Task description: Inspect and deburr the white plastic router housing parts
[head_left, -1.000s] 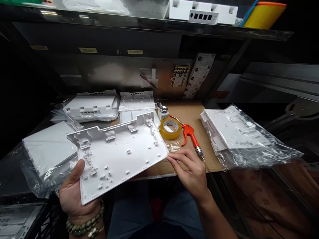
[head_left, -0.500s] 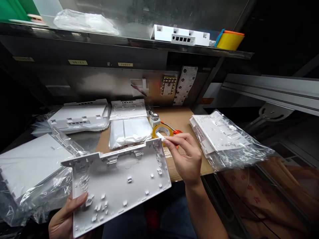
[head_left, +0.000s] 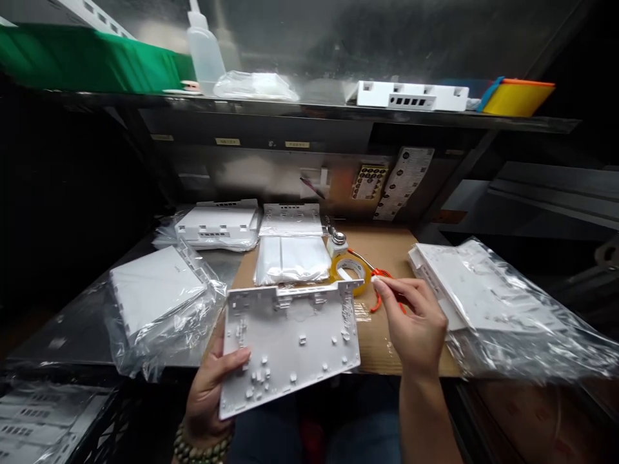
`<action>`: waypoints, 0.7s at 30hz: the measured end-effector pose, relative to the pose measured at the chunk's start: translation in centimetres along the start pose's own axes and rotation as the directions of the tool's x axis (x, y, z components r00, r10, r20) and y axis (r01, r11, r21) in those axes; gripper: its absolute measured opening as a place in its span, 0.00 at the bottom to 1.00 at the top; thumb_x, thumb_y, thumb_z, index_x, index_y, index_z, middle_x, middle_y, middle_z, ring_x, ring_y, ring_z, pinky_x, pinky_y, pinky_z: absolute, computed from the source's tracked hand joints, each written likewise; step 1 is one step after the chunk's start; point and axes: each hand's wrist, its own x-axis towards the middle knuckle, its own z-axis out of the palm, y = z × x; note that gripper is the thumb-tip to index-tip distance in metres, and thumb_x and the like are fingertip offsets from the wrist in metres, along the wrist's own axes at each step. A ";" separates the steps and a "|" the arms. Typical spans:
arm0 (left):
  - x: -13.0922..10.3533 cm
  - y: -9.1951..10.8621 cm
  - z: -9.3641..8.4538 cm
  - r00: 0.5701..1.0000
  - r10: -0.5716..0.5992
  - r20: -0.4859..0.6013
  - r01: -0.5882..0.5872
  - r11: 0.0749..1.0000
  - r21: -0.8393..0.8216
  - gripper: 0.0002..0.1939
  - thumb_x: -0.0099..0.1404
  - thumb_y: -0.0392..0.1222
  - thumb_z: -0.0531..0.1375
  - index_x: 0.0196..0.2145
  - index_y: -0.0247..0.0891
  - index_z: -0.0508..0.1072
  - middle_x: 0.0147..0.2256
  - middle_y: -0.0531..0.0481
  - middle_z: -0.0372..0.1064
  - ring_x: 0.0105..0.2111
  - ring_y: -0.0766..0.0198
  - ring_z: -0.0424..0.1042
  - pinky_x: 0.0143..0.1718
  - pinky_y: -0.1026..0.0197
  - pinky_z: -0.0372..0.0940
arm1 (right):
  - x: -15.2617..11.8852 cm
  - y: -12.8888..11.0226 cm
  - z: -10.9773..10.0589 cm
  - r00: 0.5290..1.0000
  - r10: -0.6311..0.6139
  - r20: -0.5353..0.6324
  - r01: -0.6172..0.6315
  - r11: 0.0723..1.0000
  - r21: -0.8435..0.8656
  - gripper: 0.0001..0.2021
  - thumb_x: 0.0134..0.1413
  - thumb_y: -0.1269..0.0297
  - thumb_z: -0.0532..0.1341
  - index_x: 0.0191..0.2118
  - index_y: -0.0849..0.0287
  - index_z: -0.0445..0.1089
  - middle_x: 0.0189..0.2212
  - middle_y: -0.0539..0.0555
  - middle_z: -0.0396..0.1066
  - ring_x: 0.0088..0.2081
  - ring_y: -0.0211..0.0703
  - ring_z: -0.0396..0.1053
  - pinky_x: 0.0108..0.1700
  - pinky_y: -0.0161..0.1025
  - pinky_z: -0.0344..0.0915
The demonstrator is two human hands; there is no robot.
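Note:
My left hand [head_left: 217, 380] grips the left side of a white plastic housing shell [head_left: 285, 332], thumb on its inner face. The shell is tilted up with its clips and ribs facing me. Just right of its upper right corner, my right hand [head_left: 411, 309] pinches a small white piece [head_left: 375, 280], too small to name; it looks apart from the shell. Behind lie a roll of yellow tape [head_left: 334, 269] and an orange-handled tool [head_left: 382, 273], partly hidden by my right hand. A small white bottle with a metal cap [head_left: 338, 243] stands behind the tape.
Bagged white housings [head_left: 155, 290] lie at left, more [head_left: 217, 222] at the back, and another bagged stack [head_left: 483, 290] at right. Flat plastic bags [head_left: 293, 259] rest on the cardboard [head_left: 387, 240]. The shelf above holds a green bin [head_left: 97, 61], a squeeze bottle [head_left: 205, 55] and a yellow container [head_left: 520, 98].
My view has shifted, showing more of the left side. My right hand has drawn off from the shell's upper right corner, still pinching the white piece. The shell sits farther from me.

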 end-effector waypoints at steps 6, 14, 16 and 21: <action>-0.9 -1.8 5.7 0.991 0.002 0.133 -0.011 0.998 0.066 0.40 0.58 0.32 0.73 0.62 0.63 0.70 0.66 0.59 0.66 0.67 0.50 0.63 0.64 0.57 0.66 | -0.9 -5.3 1.3 0.994 -0.100 0.036 0.090 0.971 0.222 0.10 0.61 0.73 0.68 0.44 0.52 0.80 0.37 0.52 0.74 0.40 0.43 0.74 0.43 0.43 0.74; -1.2 -4.0 7.2 0.949 0.111 0.296 -0.173 0.966 0.192 0.32 0.65 0.41 0.70 0.63 0.60 0.70 0.72 0.57 0.55 0.72 0.49 0.50 0.72 0.53 0.49 | -1.4 -8.0 1.8 0.984 -0.175 -0.026 0.175 0.950 0.258 0.13 0.60 0.79 0.66 0.46 0.54 0.78 0.38 0.52 0.73 0.39 0.40 0.74 0.43 0.40 0.75; -1.2 -4.3 7.2 0.938 0.141 0.316 -0.215 0.953 0.214 0.31 0.67 0.43 0.68 0.65 0.58 0.68 0.72 0.55 0.55 0.72 0.48 0.50 0.73 0.51 0.48 | -1.4 -7.8 1.6 0.985 -0.170 -0.043 0.175 0.952 0.252 0.13 0.60 0.79 0.67 0.45 0.55 0.78 0.38 0.51 0.73 0.40 0.39 0.74 0.42 0.39 0.75; -1.2 -4.6 7.5 0.933 0.117 0.340 -0.183 0.969 0.168 0.31 0.67 0.43 0.68 0.65 0.58 0.68 0.72 0.55 0.55 0.73 0.48 0.49 0.73 0.51 0.48 | -1.8 -8.1 1.5 0.976 -0.214 -0.040 0.217 0.945 0.244 0.14 0.60 0.79 0.66 0.48 0.55 0.78 0.38 0.51 0.73 0.39 0.39 0.74 0.42 0.39 0.75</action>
